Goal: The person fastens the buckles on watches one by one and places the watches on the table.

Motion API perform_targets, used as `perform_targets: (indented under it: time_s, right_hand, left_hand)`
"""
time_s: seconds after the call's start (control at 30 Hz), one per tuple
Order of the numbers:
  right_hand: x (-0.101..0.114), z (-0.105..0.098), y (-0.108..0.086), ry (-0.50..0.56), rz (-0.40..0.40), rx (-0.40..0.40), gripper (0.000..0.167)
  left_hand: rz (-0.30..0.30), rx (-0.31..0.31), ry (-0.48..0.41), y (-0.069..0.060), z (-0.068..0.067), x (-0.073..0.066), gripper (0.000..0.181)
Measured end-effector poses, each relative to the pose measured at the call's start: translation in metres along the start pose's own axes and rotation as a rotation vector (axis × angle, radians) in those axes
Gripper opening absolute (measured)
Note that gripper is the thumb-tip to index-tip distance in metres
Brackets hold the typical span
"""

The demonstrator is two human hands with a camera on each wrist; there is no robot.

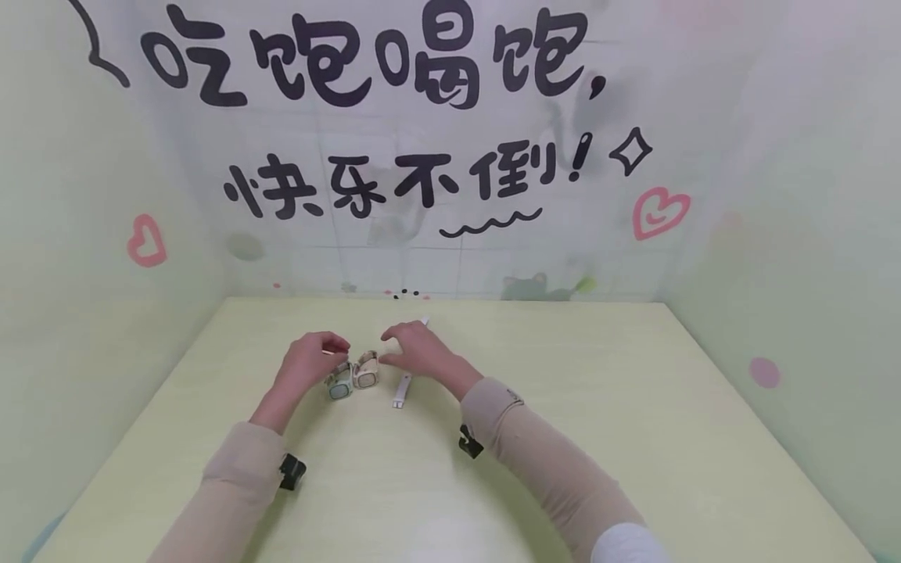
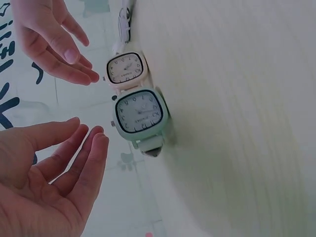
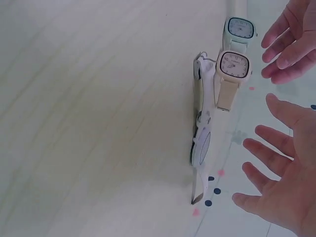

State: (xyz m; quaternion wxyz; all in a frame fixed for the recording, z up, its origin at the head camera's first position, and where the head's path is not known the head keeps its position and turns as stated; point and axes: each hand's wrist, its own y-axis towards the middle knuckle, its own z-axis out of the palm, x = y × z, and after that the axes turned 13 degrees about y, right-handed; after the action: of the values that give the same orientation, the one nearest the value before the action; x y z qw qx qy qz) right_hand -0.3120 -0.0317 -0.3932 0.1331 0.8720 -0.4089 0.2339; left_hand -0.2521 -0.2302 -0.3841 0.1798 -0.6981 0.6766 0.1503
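Observation:
Side by side on the table stand a mint-green wristwatch [image 1: 341,389] and a pale beige-pink wristwatch [image 1: 366,378], square dials facing the person. My left hand [image 1: 310,361] hovers by the green watch, fingers loosely bent; in the left wrist view its fingertips are apart from the case [image 2: 140,112]. Just right of the beige watch is my right hand [image 1: 421,352], its fingers spread and holding nothing in the right wrist view. Beneath that hand lies a white wristwatch [image 1: 402,391] with its strap stretched out, its middle hidden in the head view; its round dial [image 3: 205,149] shows in the right wrist view.
A pale yellow-green table [image 1: 563,407] spreads out to both sides and in front of the watches. Behind it rises a printed backdrop [image 1: 394,266] with large characters, and similar side walls close in left and right. Each forearm carries a black wrist-camera mount [image 1: 292,471].

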Motion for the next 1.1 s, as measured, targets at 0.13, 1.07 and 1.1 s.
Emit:
perform_targets:
  time_s: [0.13,1.07,1.1]
  right_hand:
    - [-0.005,-0.005,-0.004,0.023,0.036,-0.007,0.045]
    - [-0.043,-0.003,-0.006,0.412,0.304,-0.201,0.04]
    - [-0.044,-0.002,-0.006,0.451,0.323,-0.211,0.041]
  left_hand:
    - [0.02,-0.001,-0.005,0.003,0.002,-0.011,0.027]
    - [0.068,0.1,-0.079,0.003,0.045,-0.068,0.015]
    - [0.07,0.104,-0.077,0.002,0.046,-0.068,0.014]
